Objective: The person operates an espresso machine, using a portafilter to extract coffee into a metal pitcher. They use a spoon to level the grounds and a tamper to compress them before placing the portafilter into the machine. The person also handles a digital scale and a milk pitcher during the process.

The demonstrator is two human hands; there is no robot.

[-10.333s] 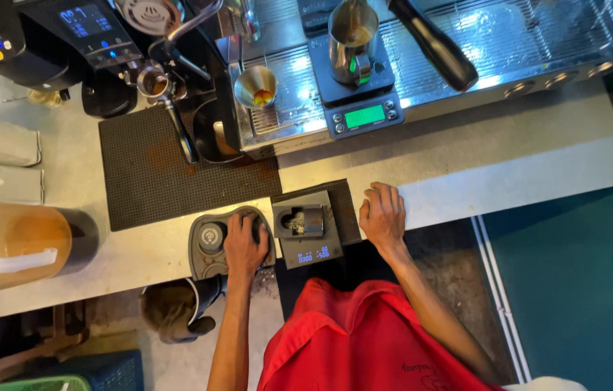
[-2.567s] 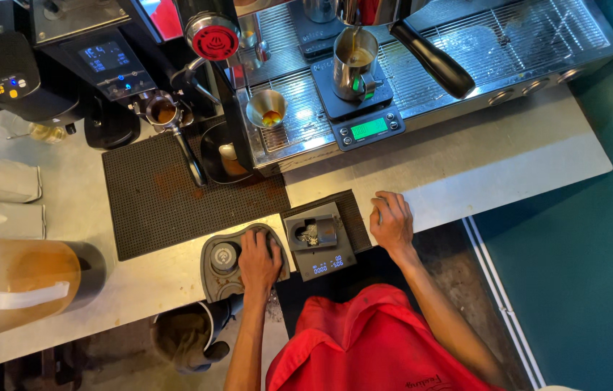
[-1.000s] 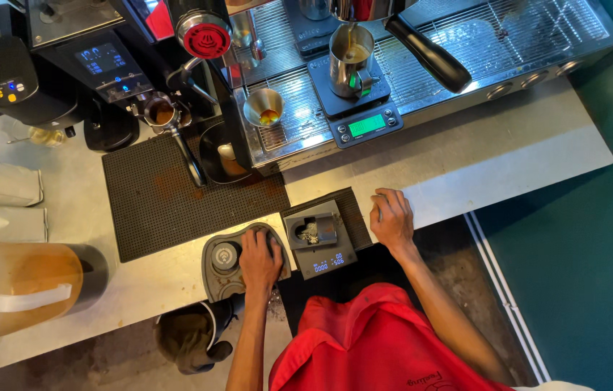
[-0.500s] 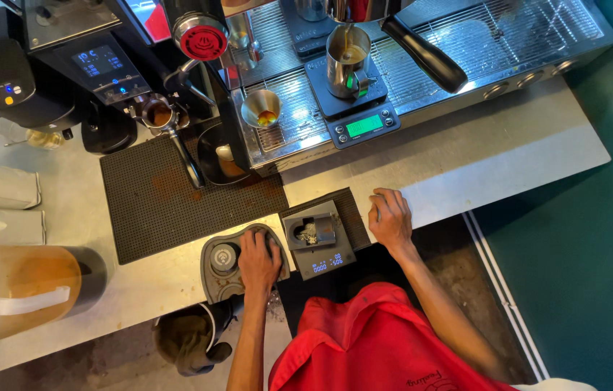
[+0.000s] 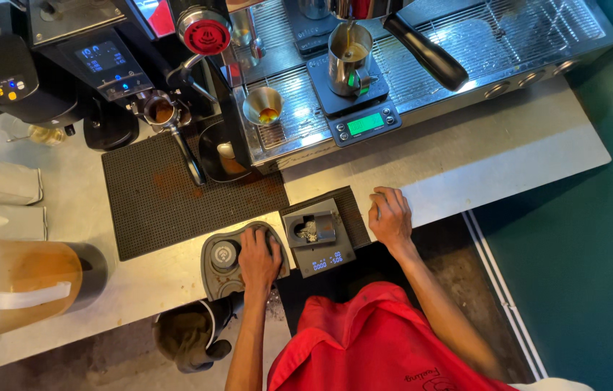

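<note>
The left hand [image 5: 259, 258] lies palm down on the right half of a grey tamping station [image 5: 228, 261] that sits on the near edge of the pale counter [image 5: 466, 170]; its fingers are curled over something on that station, but the hand hides it, so I cannot tell what, if anything, it grips. On the left half of the station a round metal tamper [image 5: 224, 253] stands free of the hand. Just right of the station, touching or nearly touching it, a small grey scale [image 5: 319, 239] with a lit display rests on a dark mat and carries a square dosing cup [image 5: 311, 229] with pale grounds in it. The right hand [image 5: 390, 217] rests on the counter edge just right of that scale, fingers loosely bent and holding nothing. Farther away, a black ribbed mat [image 5: 154, 195] covers the counter in front of a dark coffee grinder [image 5: 96, 61], where a portafilter [image 5: 165, 116] sits with its handle pointing toward the near side. To the right stands the steel espresso machine [image 5: 466, 43]; on its drip tray a steel milk pitcher [image 5: 348, 58] sits on a second scale [image 5: 357, 116] with a green display, and a small metal cup [image 5: 263, 107] stands to its left. A translucent jug [image 5: 17, 286] with brown liquid stands at the near left, and the person wears a red shirt [image 5: 371, 347].
</note>
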